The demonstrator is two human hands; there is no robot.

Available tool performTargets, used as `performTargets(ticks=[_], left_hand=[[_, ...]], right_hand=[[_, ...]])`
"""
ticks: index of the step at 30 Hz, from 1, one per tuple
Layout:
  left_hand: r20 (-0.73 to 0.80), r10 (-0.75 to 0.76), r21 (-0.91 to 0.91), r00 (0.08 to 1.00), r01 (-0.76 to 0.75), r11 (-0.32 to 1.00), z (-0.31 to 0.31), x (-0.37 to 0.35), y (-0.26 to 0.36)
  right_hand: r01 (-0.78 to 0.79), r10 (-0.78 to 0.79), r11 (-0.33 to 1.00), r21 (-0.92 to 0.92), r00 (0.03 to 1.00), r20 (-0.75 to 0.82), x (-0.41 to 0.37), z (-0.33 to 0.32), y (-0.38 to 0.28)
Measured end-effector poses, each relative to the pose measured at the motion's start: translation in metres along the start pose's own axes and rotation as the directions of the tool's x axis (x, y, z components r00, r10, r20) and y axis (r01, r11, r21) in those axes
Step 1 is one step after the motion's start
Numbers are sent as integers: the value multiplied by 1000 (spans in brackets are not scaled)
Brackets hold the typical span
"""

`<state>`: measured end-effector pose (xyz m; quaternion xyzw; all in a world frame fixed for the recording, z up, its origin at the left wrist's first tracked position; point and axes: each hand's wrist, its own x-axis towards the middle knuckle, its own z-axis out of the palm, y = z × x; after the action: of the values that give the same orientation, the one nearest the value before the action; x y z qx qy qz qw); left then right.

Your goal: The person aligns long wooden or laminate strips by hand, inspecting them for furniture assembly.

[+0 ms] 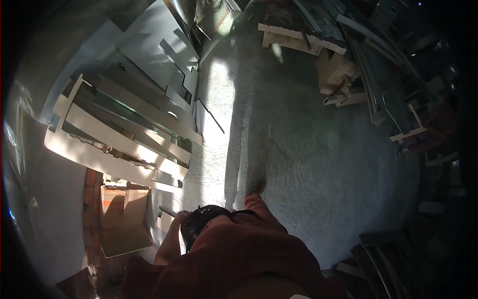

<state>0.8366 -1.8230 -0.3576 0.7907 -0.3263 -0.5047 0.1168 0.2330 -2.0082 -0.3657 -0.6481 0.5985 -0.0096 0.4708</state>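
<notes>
My left hand [183, 218] is low in view, left of my body, with its fingers closed at the edge of a black item [203, 217]. That item has a mesh-like, perforated side and a dark strap-like part reaching right across my front. It lies against my reddish-brown clothing [239, 249], which hides part of it. My right hand does not show. A leg in reddish cloth [260, 205] reaches forward over the grey floor.
To the left, long pale boards [119, 149] lie stacked, with large white panels [154, 45] behind. A cardboard box [125, 217] stands near my left arm. Wooden pieces [301, 39] and long profiles line the far right. Dark boards [383, 264] lie at lower right. Sunlight stripes the rough floor [298, 134].
</notes>
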Motion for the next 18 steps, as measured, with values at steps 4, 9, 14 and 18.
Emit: performTargets(ticks=[4,9,14,18], left_hand=[[-53,-130,-240,990,114,964,-27,48,55],[-89,-342,-688,935,190,700,-30,114,155],[-188,-306,-579,933,147,802,-86,240,262],[-288,-40,-356,957,-68,932,-145,327,350]], right_hand=[[-62,63,998,12,983,-170,132,-107,-149],[241,-220,970,19,914,-341,306,-275,-361],[373,-342,928,-20,826,-448,458,-369,-510],[356,-437,899,-255,698,-567,566,-418,-564]])
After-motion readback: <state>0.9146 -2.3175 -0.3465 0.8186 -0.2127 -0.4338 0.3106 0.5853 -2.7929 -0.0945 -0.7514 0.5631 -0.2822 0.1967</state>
